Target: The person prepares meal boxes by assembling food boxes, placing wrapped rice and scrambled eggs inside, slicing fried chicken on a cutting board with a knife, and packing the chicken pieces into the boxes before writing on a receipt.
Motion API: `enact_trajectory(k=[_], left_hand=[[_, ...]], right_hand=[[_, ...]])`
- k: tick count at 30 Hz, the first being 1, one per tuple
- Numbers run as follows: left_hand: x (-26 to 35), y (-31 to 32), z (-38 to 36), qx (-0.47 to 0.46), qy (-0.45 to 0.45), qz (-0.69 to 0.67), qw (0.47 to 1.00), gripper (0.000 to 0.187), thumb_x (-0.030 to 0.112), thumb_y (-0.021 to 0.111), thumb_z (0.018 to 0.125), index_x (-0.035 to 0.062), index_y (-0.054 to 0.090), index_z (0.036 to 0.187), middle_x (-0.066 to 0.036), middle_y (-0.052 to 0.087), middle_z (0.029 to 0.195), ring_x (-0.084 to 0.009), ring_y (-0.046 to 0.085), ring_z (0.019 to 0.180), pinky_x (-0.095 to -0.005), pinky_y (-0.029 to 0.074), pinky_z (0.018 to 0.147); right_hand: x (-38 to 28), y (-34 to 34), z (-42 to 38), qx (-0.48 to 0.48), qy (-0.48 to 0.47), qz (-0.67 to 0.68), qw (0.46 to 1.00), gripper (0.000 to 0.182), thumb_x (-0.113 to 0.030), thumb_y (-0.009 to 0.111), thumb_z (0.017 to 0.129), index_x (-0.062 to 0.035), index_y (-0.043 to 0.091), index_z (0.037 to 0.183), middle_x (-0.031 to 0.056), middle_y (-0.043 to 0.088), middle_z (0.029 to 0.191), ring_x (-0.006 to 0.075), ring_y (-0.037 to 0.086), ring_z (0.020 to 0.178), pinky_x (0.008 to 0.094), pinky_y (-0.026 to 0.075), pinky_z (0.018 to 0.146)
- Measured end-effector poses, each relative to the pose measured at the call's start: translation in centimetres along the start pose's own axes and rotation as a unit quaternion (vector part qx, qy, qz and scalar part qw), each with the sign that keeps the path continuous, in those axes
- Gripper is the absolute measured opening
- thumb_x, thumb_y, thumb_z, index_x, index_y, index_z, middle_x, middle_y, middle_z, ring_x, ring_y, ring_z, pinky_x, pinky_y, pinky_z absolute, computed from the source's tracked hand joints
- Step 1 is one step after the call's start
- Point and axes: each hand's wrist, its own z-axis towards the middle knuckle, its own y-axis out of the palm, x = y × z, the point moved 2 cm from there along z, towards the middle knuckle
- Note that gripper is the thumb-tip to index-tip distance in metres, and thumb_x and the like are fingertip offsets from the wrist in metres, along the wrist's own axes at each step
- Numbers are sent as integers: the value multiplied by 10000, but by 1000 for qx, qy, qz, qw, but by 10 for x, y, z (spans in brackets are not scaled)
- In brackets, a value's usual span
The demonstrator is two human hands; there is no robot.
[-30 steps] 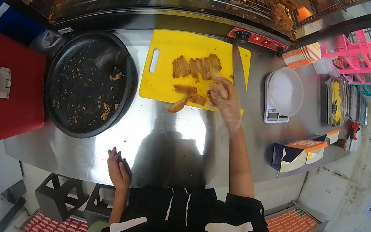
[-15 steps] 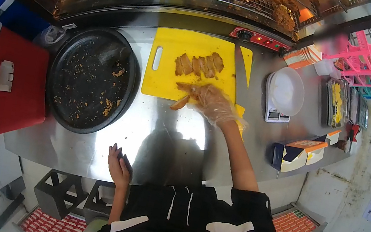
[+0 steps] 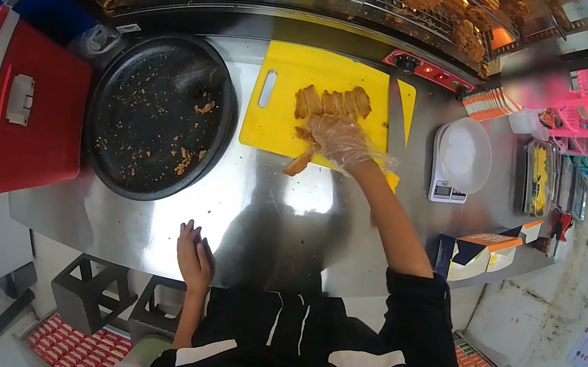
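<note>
My right hand [image 3: 339, 139], in a clear plastic glove, is over the lower edge of a row of sliced fried chicken [image 3: 334, 102]. The slices lie on a yellow cutting board [image 3: 269, 126]. Its fingertips are hidden by the glove and the hand, so their grip cannot be made out. Just left of the glove is a small chicken piece [image 3: 303, 135], and a longer strip [image 3: 298, 163] juts over the board's near edge. A knife [image 3: 398, 115] lies along the board's right side. Bare and holding nothing visible, my left hand [image 3: 194, 256] rests open near the counter's front edge.
Left of the board stands a round black pan [image 3: 149, 91] with crumbs, beside a red cooler box [image 3: 47, 109]. To the right are a white kitchen scale [image 3: 449, 191] with a bowl [image 3: 466, 155] and an open carton [image 3: 483, 248]. A heated display case [image 3: 263, 1] borders the back.
My right hand has moved up and slightly left over the board, onto the sliced chicken. The loose pieces stay about where they were. My left hand stays near the counter edge; the view has shifted slightly.
</note>
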Motion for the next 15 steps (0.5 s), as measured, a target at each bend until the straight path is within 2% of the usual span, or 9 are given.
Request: enact_trajectory(k=[1,3,4,5,6,7,10,13,15], left_hand=[[1,0,0,-1,-1,-1,1000,294,125,368,899,-44,517,1088,-205,469,1250,-397,367,1220,-455,278,1006],[-1,0,-1,1,-2,-3,1000,292,123,367,898,-44,517,1086,-205,471,1248,-397,370,1217,-456,280,1004],[-2,1,-1,0,-4,-3,1000,291,122,367,897,-43,517,1083,-204,473,1245,-396,372,1215,-456,282,1003],[-3,1,0,1,2,-6,1000,291,122,367,897,-43,517,1083,-204,473,1245,-396,372,1215,-456,282,1003],[-2,1,0,3,1,-2,1000,288,119,369,895,-43,518,1081,-206,474,1244,-401,374,1212,-459,283,1001],[-2,1,-1,1,1,2,1000,285,117,372,892,-43,519,1078,-208,474,1242,-406,376,1208,-461,285,999],[-1,2,-2,7,16,-7,1000,287,125,368,895,-43,520,1070,-230,468,1238,-422,375,1201,-466,281,998],[-1,3,-4,-1,41,-11,999,304,143,348,906,-43,515,1078,-239,463,1239,-423,374,1201,-464,274,1004],[-6,8,-9,35,40,-33,998,314,153,341,912,-43,509,1090,-233,463,1242,-412,371,1208,-462,268,1010]], right_hand=[[1,-1,-3,1,-1,-1,1000,228,-166,648,740,-76,538,918,133,574,770,264,590,793,365,480,629],[8,-7,-13,16,94,253,963,249,-124,650,746,-78,520,953,77,553,794,199,587,780,321,481,580],[6,-10,-17,19,94,250,963,249,-124,650,746,-78,520,953,77,553,794,199,587,780,321,481,580],[6,-11,-25,29,190,490,850,282,-112,640,760,-71,499,1001,88,528,958,205,568,877,326,474,711],[5,-11,-34,38,270,692,669,316,-100,630,773,-64,477,1048,98,502,1122,211,550,975,330,467,842],[7,-2,-44,46,273,691,668,316,-100,630,773,-64,477,1048,98,502,1122,211,550,975,330,467,842],[2,-4,-72,237,219,806,497,433,-94,627,783,-87,405,1155,14,505,975,128,548,817,243,479,718],[-23,-49,-99,318,241,819,412,424,-97,612,796,-78,405,1165,29,508,1001,128,544,827,271,490,704],[-32,-67,-121,353,217,821,393,421,-134,621,802,-74,411,1161,44,514,1013,132,543,830,261,481,708]])
